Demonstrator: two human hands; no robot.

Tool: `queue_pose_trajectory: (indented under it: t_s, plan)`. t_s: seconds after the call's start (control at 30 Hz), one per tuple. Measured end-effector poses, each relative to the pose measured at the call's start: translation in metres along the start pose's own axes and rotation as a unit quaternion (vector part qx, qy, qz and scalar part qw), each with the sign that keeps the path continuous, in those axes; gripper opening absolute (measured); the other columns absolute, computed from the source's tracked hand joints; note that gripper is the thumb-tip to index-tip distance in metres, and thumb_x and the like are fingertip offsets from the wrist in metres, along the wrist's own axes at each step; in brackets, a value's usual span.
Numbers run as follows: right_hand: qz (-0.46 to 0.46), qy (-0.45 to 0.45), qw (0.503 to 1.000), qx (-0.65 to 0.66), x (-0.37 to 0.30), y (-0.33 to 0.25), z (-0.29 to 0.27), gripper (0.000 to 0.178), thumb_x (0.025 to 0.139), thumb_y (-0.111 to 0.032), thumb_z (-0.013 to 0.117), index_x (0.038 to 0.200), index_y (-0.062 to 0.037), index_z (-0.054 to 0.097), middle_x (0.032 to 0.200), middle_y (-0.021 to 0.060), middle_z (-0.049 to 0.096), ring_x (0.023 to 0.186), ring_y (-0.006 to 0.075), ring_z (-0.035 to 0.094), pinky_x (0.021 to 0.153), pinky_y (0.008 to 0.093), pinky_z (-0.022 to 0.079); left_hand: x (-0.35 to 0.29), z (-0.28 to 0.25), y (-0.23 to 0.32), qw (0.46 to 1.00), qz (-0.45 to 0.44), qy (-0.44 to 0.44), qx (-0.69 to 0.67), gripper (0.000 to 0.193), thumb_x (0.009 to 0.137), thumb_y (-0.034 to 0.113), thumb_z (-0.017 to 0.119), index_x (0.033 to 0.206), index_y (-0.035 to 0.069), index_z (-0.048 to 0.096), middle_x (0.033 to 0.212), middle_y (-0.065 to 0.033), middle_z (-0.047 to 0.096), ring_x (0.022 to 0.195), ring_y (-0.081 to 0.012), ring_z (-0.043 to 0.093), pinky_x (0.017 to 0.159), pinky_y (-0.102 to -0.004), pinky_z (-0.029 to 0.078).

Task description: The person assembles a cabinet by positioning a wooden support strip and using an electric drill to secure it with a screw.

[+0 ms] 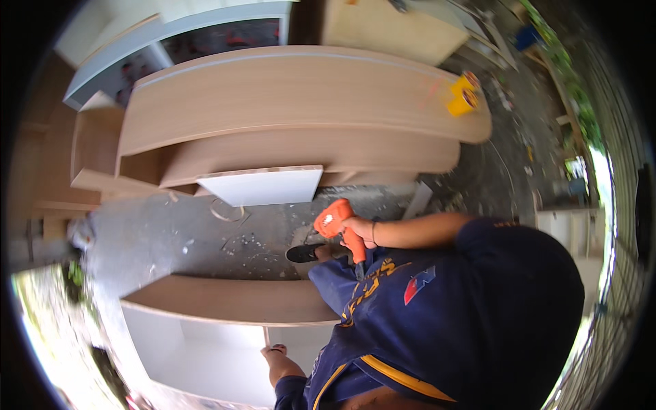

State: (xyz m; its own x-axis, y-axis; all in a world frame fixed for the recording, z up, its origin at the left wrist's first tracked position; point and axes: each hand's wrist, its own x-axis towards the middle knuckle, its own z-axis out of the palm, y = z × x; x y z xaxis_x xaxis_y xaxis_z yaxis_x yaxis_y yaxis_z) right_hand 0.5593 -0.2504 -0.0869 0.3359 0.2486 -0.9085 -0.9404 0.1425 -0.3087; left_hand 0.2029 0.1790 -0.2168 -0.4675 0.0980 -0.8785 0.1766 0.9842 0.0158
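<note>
An orange pistol-grip power tool (333,217) is in my right hand (360,231), whose fingers wrap round its handle. The handle's black lower end hangs close to my shirt; the working tip cannot be made out. Low in the view, my left hand (272,351) is closed beside the divider edge (266,335) of a white-lined wooden cabinet (232,301). Something small and dark shows at that hand, too small to name. My dark shoe (304,253) stands on the floor between the cabinet and the wooden furniture ahead.
Ahead is a long wood-finish unit (294,89) with rounded right ends and two yellow cans (463,102) on top. A white panel (263,186) leans against its near side. Debris dots the grey floor (164,232). A grey-white cabinet frame (164,51) stands behind, at far left.
</note>
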Motion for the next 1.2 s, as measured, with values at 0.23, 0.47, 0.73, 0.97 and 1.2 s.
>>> queue_pose_trajectory:
  t_s: [0.23, 0.47, 0.73, 0.97, 1.2]
  plan:
    - [0.063, -0.109, 0.992, 0.028, 0.003, -0.04, -0.025, 0.034, 0.076, -0.023, 0.058, 0.102, -0.0053, 0.047, 0.086, 0.0099, 0.054, 0.075, 0.0227, 0.059, 0.064, 0.0352, 0.052, -0.119, 0.043, -0.126, 0.898, 0.424, 0.013, 0.114, 0.057, 0.085, 0.045, 0.061, 0.113, -0.004, 0.059, 0.114, -0.0187, 0.061, 0.103, -0.0312, 0.057, 0.09, -0.0416, 0.044]
    - [0.138, -0.145, 0.979, -0.023, 0.014, -0.036, 0.008, 0.052, 0.072, -0.016, 0.055, 0.118, 0.0018, 0.039, 0.095, 0.0145, 0.049, 0.08, 0.0277, 0.054, 0.072, 0.0383, 0.052, -0.129, 0.023, -0.325, 0.898, 0.428, 0.071, 0.071, 0.042, 0.085, 0.039, 0.06, 0.088, -0.002, 0.067, 0.079, -0.0168, 0.067, 0.075, -0.0267, 0.064, 0.071, -0.0375, 0.049]
    - [0.177, -0.197, 0.935, -0.235, 0.036, -0.099, 0.085, 0.044, 0.076, -0.019, 0.052, 0.113, 0.0033, 0.044, 0.089, 0.0151, 0.052, 0.077, 0.0257, 0.056, 0.07, 0.0386, 0.051, -0.079, 0.063, -0.45, 0.96, 0.205, 0.101, -0.162, 0.044, 0.084, 0.043, 0.059, 0.087, -0.001, 0.067, 0.089, -0.0225, 0.067, 0.086, -0.0352, 0.064, 0.079, -0.0412, 0.048]
    - [0.175, -0.304, 0.855, -0.382, 0.069, -0.11, 0.217, 0.045, 0.076, -0.029, 0.053, 0.108, 0.0025, 0.048, 0.086, 0.0148, 0.054, 0.075, 0.0253, 0.053, 0.071, 0.0395, 0.048, -0.175, 0.066, -0.363, 0.947, 0.217, 0.108, -0.212, 0.044, 0.085, 0.043, 0.059, 0.09, 0.0, 0.067, 0.09, -0.0201, 0.068, 0.086, -0.0331, 0.064, 0.08, -0.0398, 0.048]
    - [0.388, -0.255, 0.809, -0.361, 0.133, -0.054, 0.341, 0.076, 0.073, -0.031, 0.057, 0.132, 0.0066, 0.029, 0.094, 0.0182, 0.05, 0.073, 0.0231, 0.055, 0.064, 0.0342, 0.052, -0.21, 0.073, -0.377, 0.913, 0.124, 0.194, -0.338, 0.045, 0.086, 0.044, 0.059, 0.095, 0.001, 0.067, 0.093, -0.0188, 0.068, 0.09, -0.0337, 0.063, 0.083, -0.04, 0.047]
